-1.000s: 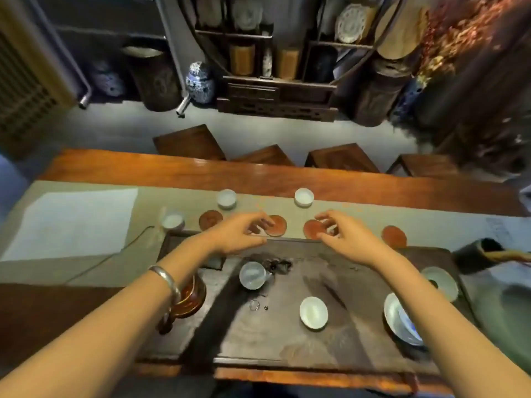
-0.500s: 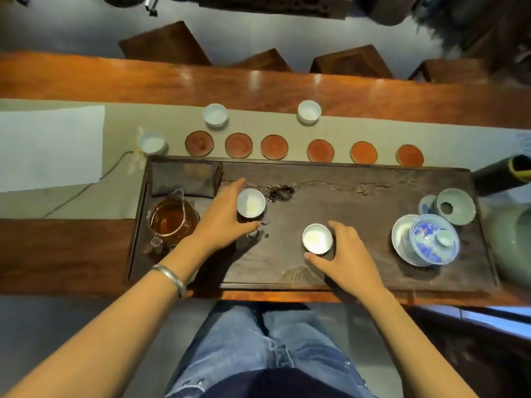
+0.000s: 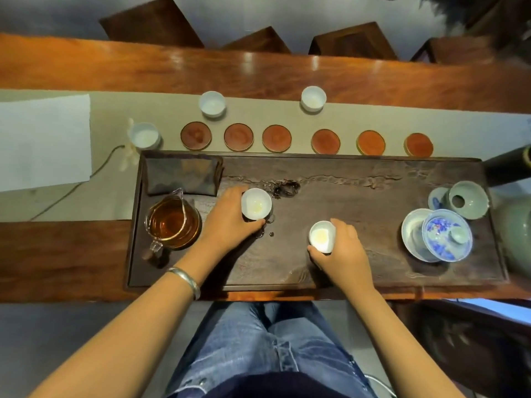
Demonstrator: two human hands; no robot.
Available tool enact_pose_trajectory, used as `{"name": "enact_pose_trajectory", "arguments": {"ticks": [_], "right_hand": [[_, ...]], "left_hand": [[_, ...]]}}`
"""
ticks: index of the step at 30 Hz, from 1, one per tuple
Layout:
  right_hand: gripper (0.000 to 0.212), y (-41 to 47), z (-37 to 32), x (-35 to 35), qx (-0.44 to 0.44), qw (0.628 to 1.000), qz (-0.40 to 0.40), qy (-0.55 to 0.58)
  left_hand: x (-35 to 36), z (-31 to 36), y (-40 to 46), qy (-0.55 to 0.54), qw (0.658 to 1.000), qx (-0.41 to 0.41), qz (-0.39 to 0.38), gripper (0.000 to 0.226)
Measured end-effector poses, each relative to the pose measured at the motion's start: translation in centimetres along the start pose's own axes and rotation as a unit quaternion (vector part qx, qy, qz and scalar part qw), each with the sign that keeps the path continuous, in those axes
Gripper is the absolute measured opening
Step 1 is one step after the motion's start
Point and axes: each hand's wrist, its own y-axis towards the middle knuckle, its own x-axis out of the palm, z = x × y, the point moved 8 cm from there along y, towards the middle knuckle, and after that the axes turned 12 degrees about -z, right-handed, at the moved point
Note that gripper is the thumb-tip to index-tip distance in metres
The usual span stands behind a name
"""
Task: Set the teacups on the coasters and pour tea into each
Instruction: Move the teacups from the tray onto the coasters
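On the dark tea tray point(image 3: 359, 202) each hand grips a white teacup — left hand point(image 3: 230, 222) on the left teacup point(image 3: 256, 203), right hand point(image 3: 343, 248) on the near teacup point(image 3: 322, 236) — six coasters point(image 3: 276, 138) lie just beyond.

Both my forearms reach forward, bare. Left hand point(image 3: 230, 222) cupped, fingers point(image 3: 253, 224) curled closed in a grip. Right hand point(image 3: 343, 249) likewise closed, palm down.

At frame centre, my left hand point(image 3: 230, 222) is gripping one white teacup point(image 3: 256, 203) on the dark tray point(image 3: 359, 196); my right hand point(image 3: 344, 248) is gripping another teacup point(image 3: 321, 236), six coasters point(image 3: 276, 138) lying above.
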Motion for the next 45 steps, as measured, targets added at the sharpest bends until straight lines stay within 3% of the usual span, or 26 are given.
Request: {"name": "enact_pose_trajectory", "arguments": {"ticks": [6, 11, 18, 29, 45], "right_hand": [[0.069, 0.8, -1.6, -0.7, -0.006, 1.000, 0.002, 0.012], [0.068, 3.2, -6.4, -3.2, -0.045, 0.998, 0.016, 0.041], [0.064, 7.3, -15.1, -5.8, -0.131, 0.989, 0.046, 0.054], [0.067, 15.2, -22.4, -5.7, -0.184, 0.982, 0.012, -0.031], [0.063, 20.5, -22.4, -1.0, -0.143, 0.982, -0.090, -0.083]], "left_hand": [[-1.0, 0.9, -0.1, -0.017, 0.999, 0.027, 0.002, 0.065], [-5.6, 2.8, 0.1, -0.057, 0.993, 0.075, 0.068, 0.067], [-14.4, 2.0, 1.9, -0.058, 0.983, 0.081, 0.154, 0.064], [-16.0, -4.7, 7.7, 0.013, 0.997, -0.007, 0.081, 0.068], [-14.6, -8.5, 11.7, 0.018, 0.998, -0.054, 0.015, 0.068]]}}
